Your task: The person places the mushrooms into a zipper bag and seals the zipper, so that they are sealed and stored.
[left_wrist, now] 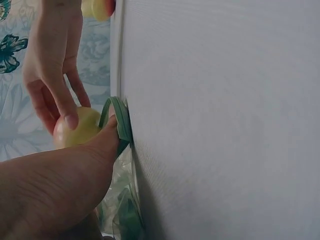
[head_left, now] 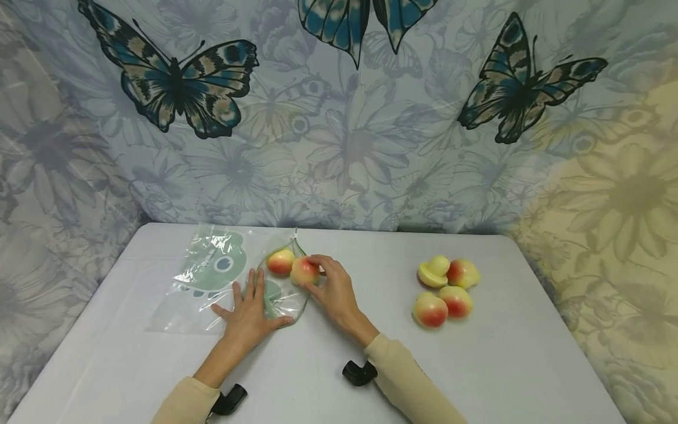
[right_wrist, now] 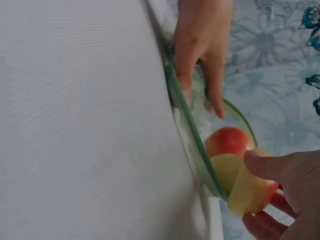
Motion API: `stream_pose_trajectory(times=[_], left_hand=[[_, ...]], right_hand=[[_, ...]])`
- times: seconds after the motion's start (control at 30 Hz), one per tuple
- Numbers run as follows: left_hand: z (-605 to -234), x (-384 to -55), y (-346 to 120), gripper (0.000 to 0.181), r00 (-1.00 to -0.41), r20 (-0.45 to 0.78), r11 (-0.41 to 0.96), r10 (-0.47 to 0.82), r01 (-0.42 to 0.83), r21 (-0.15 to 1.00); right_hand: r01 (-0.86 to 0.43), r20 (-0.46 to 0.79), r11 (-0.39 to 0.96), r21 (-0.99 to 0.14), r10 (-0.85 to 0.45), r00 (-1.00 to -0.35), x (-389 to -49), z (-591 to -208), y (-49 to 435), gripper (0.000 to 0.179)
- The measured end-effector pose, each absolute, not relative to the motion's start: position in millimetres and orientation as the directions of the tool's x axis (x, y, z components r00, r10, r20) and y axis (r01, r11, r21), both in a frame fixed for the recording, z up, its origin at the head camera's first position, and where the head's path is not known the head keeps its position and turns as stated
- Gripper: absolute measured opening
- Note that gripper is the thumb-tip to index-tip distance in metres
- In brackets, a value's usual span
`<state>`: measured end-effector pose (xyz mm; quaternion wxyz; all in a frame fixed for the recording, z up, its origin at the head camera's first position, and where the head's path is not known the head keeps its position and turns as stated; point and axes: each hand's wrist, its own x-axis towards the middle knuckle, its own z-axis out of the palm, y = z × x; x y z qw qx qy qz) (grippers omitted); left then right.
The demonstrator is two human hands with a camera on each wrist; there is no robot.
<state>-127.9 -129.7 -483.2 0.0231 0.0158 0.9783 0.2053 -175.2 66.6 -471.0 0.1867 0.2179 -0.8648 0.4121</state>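
Note:
A clear plastic bag [head_left: 175, 309] with a green dinosaur print lies on the table, its green-edged mouth spread apart toward the right. My left hand [head_left: 246, 321] rests on the bag with fingers straight and spread; its thumb props the green rim [left_wrist: 120, 117]. At that mouth my right hand [head_left: 339, 297] grips a red-and-yellow peach [head_left: 303, 272] between thumb and fingers. A second peach [head_left: 280, 262] sits just inside, beside the held one. In the right wrist view the held peach [right_wrist: 250, 192] overlaps the rim and partly covers the other.
To the right on the white table [head_left: 365, 247] lies a group of fruit: several red-and-yellow peaches [head_left: 430, 310], a small banana [head_left: 431, 277] and a rounded yellow piece [head_left: 439, 264]. Behind the table's far edge hangs a butterfly-and-flower patterned cloth [head_left: 360, 147].

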Motion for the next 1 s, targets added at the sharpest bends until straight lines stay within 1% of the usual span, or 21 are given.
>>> stream_pose_trajectory(times=[0.1, 0.3, 0.4, 0.47, 0.6, 0.8, 1.0], left_hand=[[-483.5, -127.8, -129.9, 0.128, -0.998, -0.046, 0.914, 0.035, 0.013, 0.405], [-483.1, -128.1, -125.4, 0.128, -0.996, -0.071, 0.909, 0.044, 0.011, 0.416], [-482.5, -127.7, -124.2, 0.128, -0.997, -0.073, 0.911, 0.039, 0.005, 0.412], [-481.6, -127.0, -124.0, 0.127, -0.997, -0.073, 0.912, 0.040, 0.006, 0.409], [-480.0, -125.9, -125.0, 0.127, -0.998, -0.057, 0.913, 0.037, 0.011, 0.408], [-479.7, -125.9, -126.1, 0.127, -0.997, -0.062, 0.912, 0.035, 0.006, 0.411], [-480.8, -125.5, -125.5, 0.126, -0.998, -0.053, 0.910, 0.033, 0.009, 0.415]], right_hand=[[-0.544, 0.507, 0.560, -0.625, -0.238, -0.828, -174.7, -471.9, 66.1, 0.050], [-0.591, 0.574, 0.629, -0.505, -0.267, -0.774, -175.6, -472.5, 61.8, 0.048], [-0.623, 0.594, 0.613, -0.486, -0.292, -0.750, -176.4, -472.3, 60.6, 0.047], [-0.648, 0.604, 0.580, -0.494, -0.307, -0.736, -176.5, -471.9, 61.2, 0.044], [-0.660, 0.596, 0.520, -0.542, -0.316, -0.739, -176.4, -470.5, 63.6, 0.035], [-0.614, 0.551, 0.468, -0.636, -0.283, -0.785, -177.2, -468.0, 62.9, 0.033], [-0.583, 0.521, 0.455, -0.674, -0.267, -0.811, -177.1, -469.2, 59.6, 0.033]])
